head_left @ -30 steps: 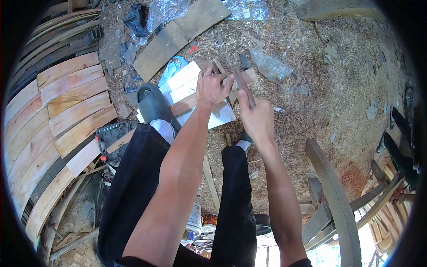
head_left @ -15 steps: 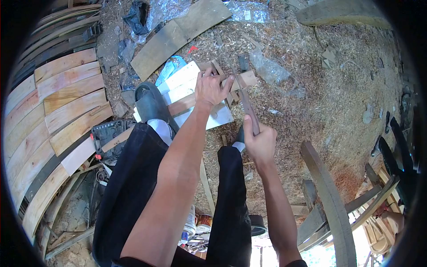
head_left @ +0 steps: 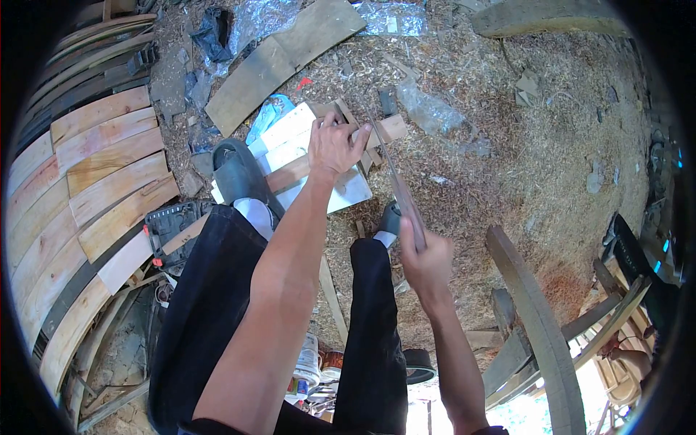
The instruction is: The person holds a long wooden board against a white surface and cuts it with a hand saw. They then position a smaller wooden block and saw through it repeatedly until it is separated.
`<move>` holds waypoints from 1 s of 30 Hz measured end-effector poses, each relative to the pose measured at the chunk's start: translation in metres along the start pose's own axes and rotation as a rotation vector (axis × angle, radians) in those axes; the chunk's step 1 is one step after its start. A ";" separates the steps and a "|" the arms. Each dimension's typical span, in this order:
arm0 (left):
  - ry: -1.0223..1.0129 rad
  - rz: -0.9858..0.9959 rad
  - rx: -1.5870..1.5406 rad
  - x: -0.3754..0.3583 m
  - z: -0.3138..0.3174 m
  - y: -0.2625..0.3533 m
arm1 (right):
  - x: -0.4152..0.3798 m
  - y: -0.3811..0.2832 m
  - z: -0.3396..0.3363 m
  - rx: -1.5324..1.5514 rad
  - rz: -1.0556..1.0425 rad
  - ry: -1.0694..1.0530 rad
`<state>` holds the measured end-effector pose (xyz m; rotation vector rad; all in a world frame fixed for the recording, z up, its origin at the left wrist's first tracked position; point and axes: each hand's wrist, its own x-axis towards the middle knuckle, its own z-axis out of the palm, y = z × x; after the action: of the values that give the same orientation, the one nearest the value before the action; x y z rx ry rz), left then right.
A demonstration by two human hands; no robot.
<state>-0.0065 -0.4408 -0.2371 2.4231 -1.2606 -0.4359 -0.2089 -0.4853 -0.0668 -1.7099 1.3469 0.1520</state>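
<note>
My right hand (head_left: 428,264) is closed round the handle of a handsaw (head_left: 404,194), whose thin blade points up and away to the left. The blade crosses a narrow wooden strip (head_left: 290,174) near its right end. On that strip rests my left hand (head_left: 336,148), its fingers curled over the wood and its thumb stretched toward the blade. Beneath the strip are white boards (head_left: 354,193) and small wood offcuts (head_left: 371,155). My left foot, in a dark slipper (head_left: 241,172), is on the strip's left part.
Curved planks (head_left: 116,185) are stacked at the left beside an open black tool case (head_left: 174,228). A long board (head_left: 254,83) lies ahead on wood shavings. Curved beams (head_left: 529,312) stand at the right. A person's hand (head_left: 625,355) shows at the far right.
My right hand has drawn the saw slightly back toward me. My left hand stays on the strip, and the whole view has shifted a little.
</note>
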 end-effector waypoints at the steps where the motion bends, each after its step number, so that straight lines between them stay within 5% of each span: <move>1: 0.002 0.001 0.001 -0.001 0.000 -0.001 | 0.013 -0.005 0.009 0.058 -0.048 0.049; 8: -0.028 0.029 0.000 0.003 -0.005 0.003 | 0.072 -0.030 0.023 -0.012 -0.040 0.007; 15: -0.037 -0.036 0.019 0.002 -0.004 0.002 | -0.031 0.007 -0.033 0.052 0.090 -0.046; 23: -0.032 -0.030 0.062 0.001 0.002 -0.003 | 0.042 -0.017 0.028 0.004 -0.033 0.049; 30: -0.071 -0.038 0.025 0.001 -0.002 0.001 | 0.007 -0.019 -0.026 0.038 0.019 -0.061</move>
<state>-0.0053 -0.4418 -0.2348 2.4760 -1.2580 -0.5238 -0.2014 -0.5091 -0.0450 -1.6482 1.3132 0.1864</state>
